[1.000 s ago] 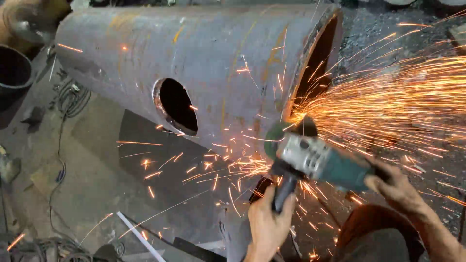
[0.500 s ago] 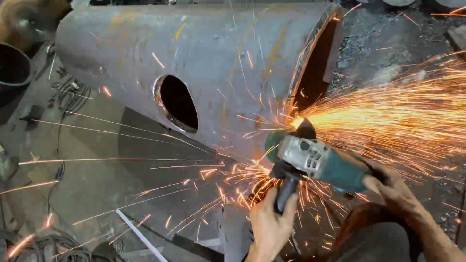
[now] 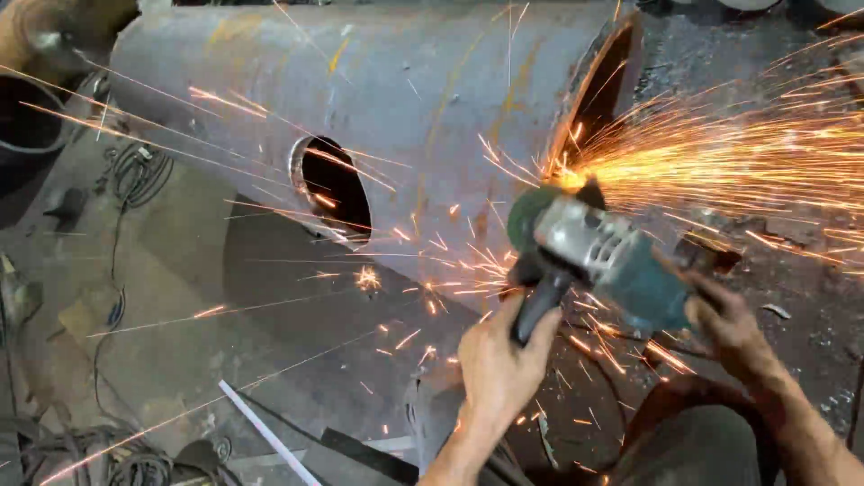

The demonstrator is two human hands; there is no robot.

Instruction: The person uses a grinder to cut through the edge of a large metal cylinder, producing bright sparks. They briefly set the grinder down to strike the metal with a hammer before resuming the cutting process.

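At the far left edge of the frame sits a dark round tub (image 3: 22, 135), its inside too shadowed to tell what it holds, and below it black cables (image 3: 135, 175) trail down the grimy concrete floor (image 3: 162, 297) toward a tangle in the lower left corner. A thin pale metal strip (image 3: 265, 432) lies slantwise on the floor near the bottom. Filling the upper middle is a big rusty steel cylinder (image 3: 405, 117) lying on its side, with a round hole (image 3: 335, 189) cut in its wall and its open end facing the upper right. The left hand (image 3: 499, 364), at lower centre, is wrapped tight around the black side handle (image 3: 538, 306) of a teal and grey angle grinder (image 3: 598, 256) (the disc is pressed to the cylinder's end rim). The right hand (image 3: 729, 324), right of centre, is closed around the grinder's rear body. Orange sparks (image 3: 738, 157) fan out toward the right edge, with thinner streaks flying left across the cylinder.
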